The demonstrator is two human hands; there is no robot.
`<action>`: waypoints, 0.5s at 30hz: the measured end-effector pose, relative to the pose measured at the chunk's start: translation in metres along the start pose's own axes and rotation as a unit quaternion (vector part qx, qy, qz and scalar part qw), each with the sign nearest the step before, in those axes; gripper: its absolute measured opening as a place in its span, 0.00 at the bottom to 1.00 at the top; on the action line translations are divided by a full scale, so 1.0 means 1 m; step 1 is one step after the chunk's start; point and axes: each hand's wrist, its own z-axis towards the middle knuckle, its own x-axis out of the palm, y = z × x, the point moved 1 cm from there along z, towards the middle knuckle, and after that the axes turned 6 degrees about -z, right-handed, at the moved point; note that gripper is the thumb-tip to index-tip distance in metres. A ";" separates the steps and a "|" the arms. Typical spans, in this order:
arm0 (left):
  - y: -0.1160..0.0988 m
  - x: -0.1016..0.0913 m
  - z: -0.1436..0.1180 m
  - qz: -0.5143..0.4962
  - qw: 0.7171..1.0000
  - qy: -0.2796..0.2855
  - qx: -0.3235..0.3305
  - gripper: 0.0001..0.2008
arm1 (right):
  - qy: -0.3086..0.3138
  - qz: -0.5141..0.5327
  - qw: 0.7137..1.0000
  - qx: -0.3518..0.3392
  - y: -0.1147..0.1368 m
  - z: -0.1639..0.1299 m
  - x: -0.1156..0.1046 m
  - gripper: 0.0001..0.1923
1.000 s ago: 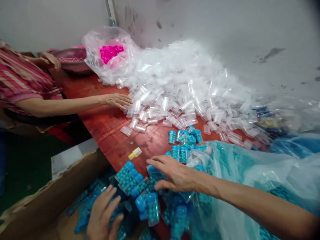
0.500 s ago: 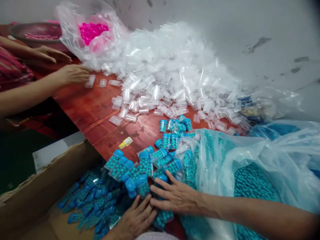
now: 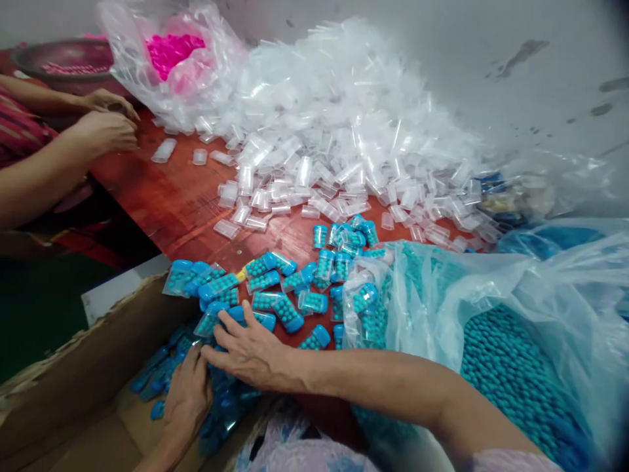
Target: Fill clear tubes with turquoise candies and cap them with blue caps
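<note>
Both hands have slid toward the lower left of the frame since half a second ago, and the filled blue-capped vials (image 3: 268,288) now lie strewn further left along the table (image 3: 181,203) edge. The right hand (image 3: 248,351) lies flat with fingers spread, palm down on the vials at the near edge of the table. The left hand (image 3: 189,396) sits just below and left of it, fingers together and extended, touching the vials heaped inside the cardboard box (image 3: 83,380) at lower left; the two hands nearly touch.

Right of the right forearm, a clear plastic bag (image 3: 515,308) full of teal beads fills the lower right and crowds against the vials. Behind them, across the upper middle, a big heap of empty clear vials (image 3: 344,131) covers the table up to the wall. At upper left stands a bag of pink beads (image 3: 171,52) beside a dark bowl (image 3: 63,59). Another person's hands (image 3: 105,121) work at the far left near a few stray empty vials.
</note>
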 end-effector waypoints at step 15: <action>-0.112 -0.064 0.141 -0.125 0.970 -0.105 0.178 0.21 | 0.093 -0.008 0.969 0.227 -0.033 -0.110 0.000 0.32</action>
